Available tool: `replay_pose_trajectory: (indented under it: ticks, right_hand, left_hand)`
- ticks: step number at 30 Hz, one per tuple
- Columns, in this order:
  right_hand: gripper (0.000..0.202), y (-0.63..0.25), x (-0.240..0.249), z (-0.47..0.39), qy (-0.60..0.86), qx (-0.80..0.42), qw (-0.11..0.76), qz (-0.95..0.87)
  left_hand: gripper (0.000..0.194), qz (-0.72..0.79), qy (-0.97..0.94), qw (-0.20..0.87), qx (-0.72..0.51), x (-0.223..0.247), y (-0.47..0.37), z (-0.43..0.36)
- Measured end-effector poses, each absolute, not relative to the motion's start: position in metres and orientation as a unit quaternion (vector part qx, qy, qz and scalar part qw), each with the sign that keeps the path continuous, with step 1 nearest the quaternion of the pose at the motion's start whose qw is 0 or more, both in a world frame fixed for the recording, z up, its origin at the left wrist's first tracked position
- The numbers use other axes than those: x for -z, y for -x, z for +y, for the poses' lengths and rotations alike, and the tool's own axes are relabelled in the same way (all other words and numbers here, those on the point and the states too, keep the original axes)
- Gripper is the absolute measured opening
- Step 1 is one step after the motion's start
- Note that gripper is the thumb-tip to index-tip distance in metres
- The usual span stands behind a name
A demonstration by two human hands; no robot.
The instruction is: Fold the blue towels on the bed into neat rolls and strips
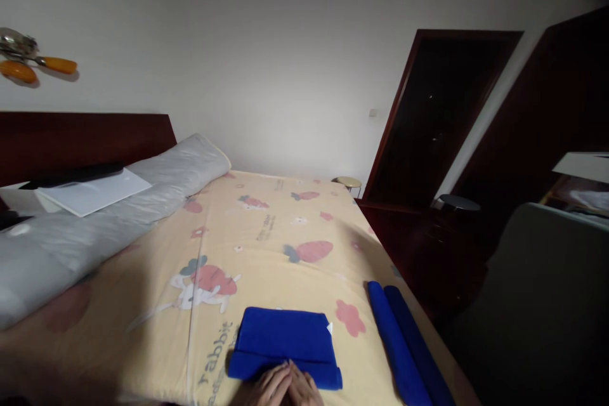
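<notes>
A blue cloth lies on the patterned bed sheet, its near edge turned over into a thick fold or roll. My left hand and my right hand press on that near edge side by side, their fingertips meeting at its middle. The fingers of both hands are bent and held together on the cloth. A small white tag sticks out at the cloth's right side. Two long rolled blue cloths lie side by side to the right, near the bed's edge.
A grey quilt runs along the bed's left side, with a white flat item on it. Beyond the right edge are a round stool, a grey chair back and a dark door.
</notes>
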State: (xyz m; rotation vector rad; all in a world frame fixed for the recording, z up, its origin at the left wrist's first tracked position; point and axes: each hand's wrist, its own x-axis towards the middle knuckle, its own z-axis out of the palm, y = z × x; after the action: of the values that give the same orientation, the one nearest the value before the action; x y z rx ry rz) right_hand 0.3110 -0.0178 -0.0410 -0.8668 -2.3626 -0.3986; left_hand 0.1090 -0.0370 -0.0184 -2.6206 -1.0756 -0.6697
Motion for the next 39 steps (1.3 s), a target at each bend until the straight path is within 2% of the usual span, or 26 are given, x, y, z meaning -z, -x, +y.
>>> replay_pose_trajectory:
  ticks: [5, 9, 12, 15, 20, 22, 26, 28, 31, 35, 39]
  right_hand:
    - [0.057, -0.339, 0.04, -0.01, 0.318, 0.164, 0.264, -0.895]
    - [0.066, -0.378, 0.046, -0.004, 0.403, 0.062, 0.24, -0.881]
    - [0.067, -0.392, 0.055, -0.003, 0.462, 0.001, 0.236, -0.855]
    - [0.06, -0.383, 0.053, -0.006, 0.524, 0.0, 0.244, -0.816]
    - [0.02, -0.358, 0.021, -0.013, 0.605, -0.013, 0.213, -0.767]
    - [0.023, -0.354, 0.009, -0.014, 0.614, -0.03, 0.194, -0.765]
    - [0.045, -0.335, 0.001, -0.02, 0.585, -0.075, 0.2, -0.782]
    - [0.051, -0.316, 0.003, -0.025, 0.542, -0.114, 0.22, -0.803]
    - [0.046, -0.287, 0.006, -0.029, 0.514, -0.126, 0.25, -0.811]
    - [0.04, -0.288, 0.008, -0.023, 0.482, -0.061, 0.263, -0.834]
    - [0.038, -0.335, 0.014, -0.012, 0.521, 0.002, 0.248, -0.817]
  left_hand:
    - [0.063, -0.345, 0.908, 0.152, 0.182, 0.014, -0.076, -0.039]
    - [0.083, -0.403, 0.891, 0.108, 0.18, 0.007, -0.051, -0.037]
    - [0.089, -0.455, 0.869, 0.083, 0.173, 0.005, -0.04, -0.033]
    - [0.081, -0.494, 0.852, 0.062, 0.162, 0.003, -0.04, -0.029]
    - [0.05, -0.574, 0.804, 0.007, 0.152, -0.004, -0.055, -0.024]
    - [0.049, -0.61, 0.783, -0.013, 0.12, -0.004, -0.061, -0.023]
    - [0.063, -0.588, 0.806, -0.037, 0.06, 0.002, -0.072, -0.024]
    - [0.068, -0.544, 0.835, -0.036, 0.076, 0.007, -0.079, -0.026]
    - [0.074, -0.48, 0.867, -0.021, 0.13, 0.012, -0.083, -0.029]
    - [0.055, -0.46, 0.871, 0.016, 0.169, 0.004, -0.065, -0.031]
    - [0.043, -0.509, 0.842, 0.049, 0.172, -0.008, -0.029, -0.031]
